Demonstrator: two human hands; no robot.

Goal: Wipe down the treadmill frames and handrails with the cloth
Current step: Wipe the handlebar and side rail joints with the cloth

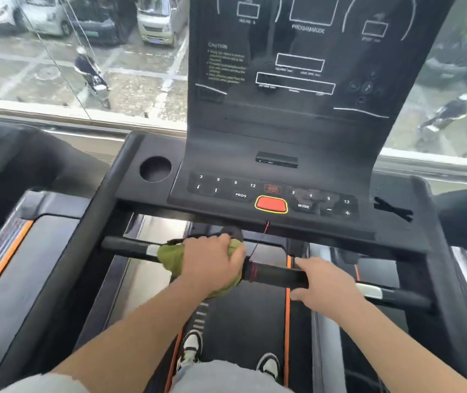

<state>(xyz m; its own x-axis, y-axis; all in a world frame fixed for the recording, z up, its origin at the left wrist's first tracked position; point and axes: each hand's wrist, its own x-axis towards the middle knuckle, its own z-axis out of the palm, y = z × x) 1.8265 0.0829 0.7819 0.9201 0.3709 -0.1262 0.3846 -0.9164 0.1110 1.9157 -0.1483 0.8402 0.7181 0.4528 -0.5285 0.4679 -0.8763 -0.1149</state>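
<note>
A black front handrail [275, 275] runs across the treadmill below the console [277, 154]. My left hand [212, 259] presses a green cloth [170, 258] around the bar left of its middle, fingers wrapped over cloth and bar. My right hand [326, 287] grips the same bar further right, with no cloth under it. A red safety cord [255, 256] hangs from the console between my hands. The black side frame [90, 231] slopes down at the left.
A red stop button [271, 204] and keypads sit on the console, with a round cup holder [155, 169] at its left. A neighbouring treadmill [14, 228] stands at the left. My feet [192, 350] are on the belt. A window ahead shows a street.
</note>
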